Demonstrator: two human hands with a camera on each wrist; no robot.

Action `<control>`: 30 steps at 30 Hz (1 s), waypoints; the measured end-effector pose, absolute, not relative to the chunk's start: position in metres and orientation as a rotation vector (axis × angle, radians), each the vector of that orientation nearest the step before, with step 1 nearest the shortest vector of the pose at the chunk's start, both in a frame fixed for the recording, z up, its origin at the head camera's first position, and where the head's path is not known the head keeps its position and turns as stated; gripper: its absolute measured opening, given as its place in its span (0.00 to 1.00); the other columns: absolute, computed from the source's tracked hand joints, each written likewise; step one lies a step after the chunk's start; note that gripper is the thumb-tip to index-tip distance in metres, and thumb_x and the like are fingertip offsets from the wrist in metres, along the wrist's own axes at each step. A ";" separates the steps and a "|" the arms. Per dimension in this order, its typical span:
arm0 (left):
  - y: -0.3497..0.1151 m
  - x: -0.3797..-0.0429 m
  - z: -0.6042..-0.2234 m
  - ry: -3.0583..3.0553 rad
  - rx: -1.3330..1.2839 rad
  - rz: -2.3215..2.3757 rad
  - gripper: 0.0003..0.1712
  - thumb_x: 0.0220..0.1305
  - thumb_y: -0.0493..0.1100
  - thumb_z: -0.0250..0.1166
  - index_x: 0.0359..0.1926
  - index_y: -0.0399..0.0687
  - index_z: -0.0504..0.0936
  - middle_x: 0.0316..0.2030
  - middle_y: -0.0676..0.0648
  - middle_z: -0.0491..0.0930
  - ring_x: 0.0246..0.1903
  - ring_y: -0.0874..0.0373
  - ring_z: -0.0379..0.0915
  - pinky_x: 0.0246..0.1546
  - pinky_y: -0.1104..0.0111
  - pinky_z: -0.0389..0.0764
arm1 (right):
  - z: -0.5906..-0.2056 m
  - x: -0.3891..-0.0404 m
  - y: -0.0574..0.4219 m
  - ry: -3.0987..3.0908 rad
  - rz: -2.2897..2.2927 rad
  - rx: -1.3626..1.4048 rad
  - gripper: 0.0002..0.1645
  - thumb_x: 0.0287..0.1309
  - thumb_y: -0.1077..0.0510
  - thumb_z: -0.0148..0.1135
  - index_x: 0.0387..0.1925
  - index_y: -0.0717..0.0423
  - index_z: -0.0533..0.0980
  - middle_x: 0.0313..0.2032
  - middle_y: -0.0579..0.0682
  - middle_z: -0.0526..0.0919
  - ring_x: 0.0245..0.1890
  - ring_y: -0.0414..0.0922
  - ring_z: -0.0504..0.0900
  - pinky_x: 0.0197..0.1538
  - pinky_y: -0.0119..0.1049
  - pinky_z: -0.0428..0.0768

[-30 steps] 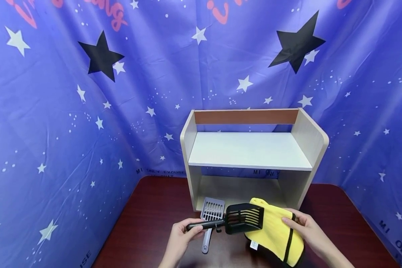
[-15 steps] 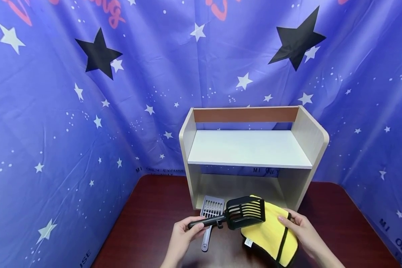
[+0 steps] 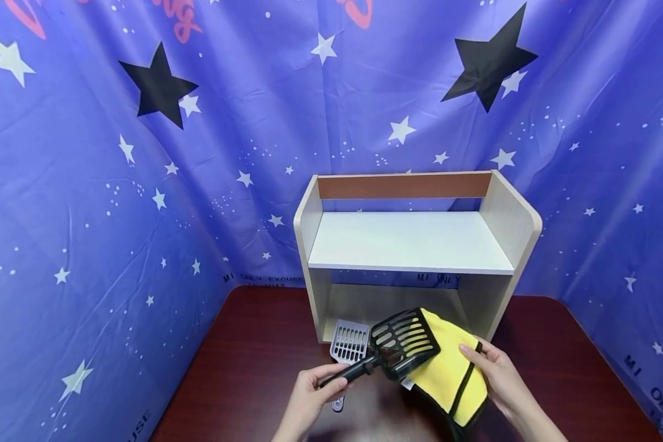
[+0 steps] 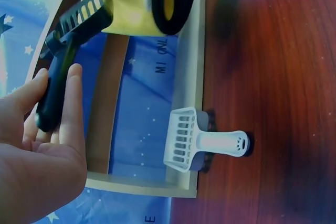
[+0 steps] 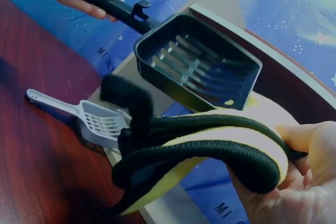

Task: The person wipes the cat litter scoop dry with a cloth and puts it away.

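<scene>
My left hand (image 3: 315, 393) grips the handle of a black slotted litter scoop (image 3: 403, 341), holding it above the table with its slotted pan tilted toward the right. In my right hand (image 3: 500, 377) is a yellow cloth with black edging (image 3: 447, 368), pinched between thumb and fingers and folded over on itself. The scoop's pan overlaps the cloth's left part in the head view; in the right wrist view its far end (image 5: 247, 95) lies against or close to the cloth (image 5: 252, 135). A grey litter scoop (image 4: 184, 140) lies below, its handle partly hidden in the head view.
A two-level wooden shelf (image 3: 411, 242) stands at the back of the dark red table (image 3: 243, 362). The grey scoop's pan lies at the shelf's front edge. A blue curtain with stars (image 3: 226, 123) hangs behind and at both sides.
My left hand has turned the black scoop, so its slotted bottom shows more in the head view. The cloth has shifted slightly left and up with my right hand. The grey scoop stays put.
</scene>
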State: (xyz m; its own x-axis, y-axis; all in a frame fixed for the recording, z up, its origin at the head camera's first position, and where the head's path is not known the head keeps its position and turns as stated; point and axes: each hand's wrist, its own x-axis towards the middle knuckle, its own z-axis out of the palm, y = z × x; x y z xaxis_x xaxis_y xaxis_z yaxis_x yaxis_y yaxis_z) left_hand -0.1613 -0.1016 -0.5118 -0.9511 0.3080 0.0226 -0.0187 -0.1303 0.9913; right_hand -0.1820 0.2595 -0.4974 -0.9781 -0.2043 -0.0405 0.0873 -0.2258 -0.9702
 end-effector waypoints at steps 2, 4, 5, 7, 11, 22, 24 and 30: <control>-0.099 -0.160 -0.514 1.909 0.361 2.151 0.25 0.66 0.35 0.64 0.59 0.20 0.73 0.51 0.22 0.79 0.39 0.67 0.85 0.44 0.73 0.85 | -0.496 -0.183 0.257 1.863 -2.342 -0.069 0.18 0.75 0.59 0.49 0.44 0.31 0.80 0.38 0.40 0.89 0.38 0.37 0.88 0.38 0.35 0.88; -0.096 -0.158 -0.515 1.906 0.382 2.122 0.25 0.66 0.34 0.64 0.59 0.21 0.73 0.51 0.21 0.78 0.38 0.67 0.85 0.41 0.75 0.85 | -0.495 -0.183 0.254 1.887 -2.366 -0.022 0.17 0.74 0.59 0.50 0.43 0.31 0.80 0.38 0.39 0.89 0.38 0.37 0.88 0.38 0.35 0.88; -0.094 -0.157 -0.515 1.907 0.390 2.113 0.24 0.66 0.34 0.64 0.58 0.21 0.74 0.50 0.20 0.78 0.38 0.68 0.85 0.40 0.76 0.85 | -0.494 -0.183 0.252 1.896 -2.378 -0.006 0.17 0.74 0.59 0.51 0.43 0.31 0.80 0.37 0.39 0.89 0.38 0.37 0.88 0.38 0.34 0.88; -0.091 -0.156 -0.516 1.920 0.401 2.098 0.24 0.65 0.33 0.64 0.58 0.22 0.75 0.49 0.19 0.78 0.37 0.68 0.84 0.38 0.77 0.84 | -0.494 -0.184 0.249 1.897 -2.399 0.015 0.17 0.73 0.60 0.52 0.42 0.32 0.81 0.38 0.39 0.89 0.38 0.37 0.88 0.38 0.34 0.88; -0.084 -0.153 -0.514 1.958 0.408 2.075 0.23 0.63 0.32 0.65 0.57 0.24 0.76 0.47 0.21 0.80 0.35 0.69 0.84 0.36 0.79 0.83 | -0.495 -0.186 0.246 1.841 -2.445 -0.006 0.19 0.71 0.63 0.53 0.44 0.32 0.81 0.41 0.36 0.88 0.41 0.35 0.87 0.40 0.33 0.87; -0.071 -0.145 -0.520 1.918 0.461 2.058 0.28 0.61 0.30 0.63 0.61 0.22 0.72 0.44 0.17 0.79 0.34 0.72 0.83 0.36 0.82 0.80 | -0.509 -0.186 0.243 1.792 -2.509 -0.162 0.26 0.71 0.68 0.50 0.49 0.31 0.80 0.47 0.34 0.86 0.47 0.33 0.84 0.46 0.29 0.85; -0.069 -0.143 -0.522 1.880 0.471 2.077 0.28 0.61 0.30 0.63 0.62 0.21 0.70 0.46 0.17 0.78 0.35 0.72 0.83 0.37 0.82 0.80 | -0.511 -0.185 0.242 1.763 -2.523 -0.212 0.27 0.71 0.69 0.49 0.50 0.32 0.80 0.47 0.35 0.86 0.46 0.34 0.84 0.45 0.31 0.85; -0.063 -0.142 -0.526 1.820 0.454 2.151 0.29 0.62 0.30 0.63 0.63 0.19 0.69 0.47 0.16 0.77 0.36 0.69 0.85 0.38 0.81 0.81 | -0.512 -0.188 0.235 1.733 -2.578 -0.266 0.25 0.71 0.69 0.49 0.52 0.36 0.79 0.47 0.38 0.86 0.46 0.37 0.85 0.42 0.35 0.87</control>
